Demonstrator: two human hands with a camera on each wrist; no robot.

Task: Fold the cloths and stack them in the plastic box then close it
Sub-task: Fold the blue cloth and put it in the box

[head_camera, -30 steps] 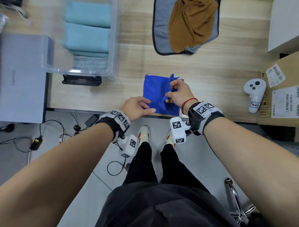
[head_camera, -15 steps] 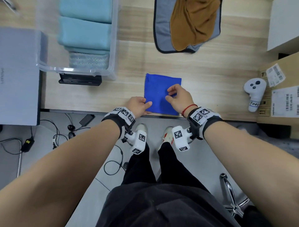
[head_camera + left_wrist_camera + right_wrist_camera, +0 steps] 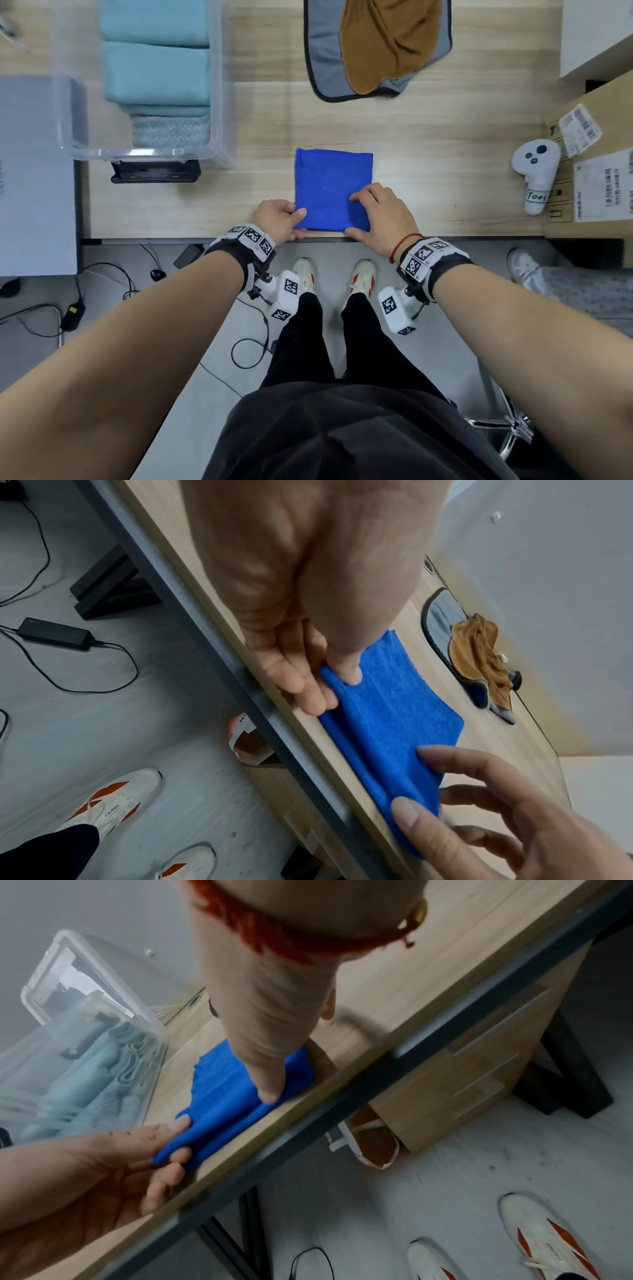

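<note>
At the lower middle of the head view, at the near edge of the desk [image 3: 445, 178], the folded blue cloth [image 3: 334, 188] is pinched at its near left corner by the left hand [image 3: 277, 219], thumb on top and fingers beneath. Its near right corner is pinched by the right hand [image 3: 380, 216]. The cloth is judged light, soft and limp, so the layers are best kept clamped at both near corners. In the upper left, folded teal cloths are seen in the plastic box [image 3: 219, 102]. In the upper middle, a brown cloth [image 3: 387, 44] is left unfolded.
</note>
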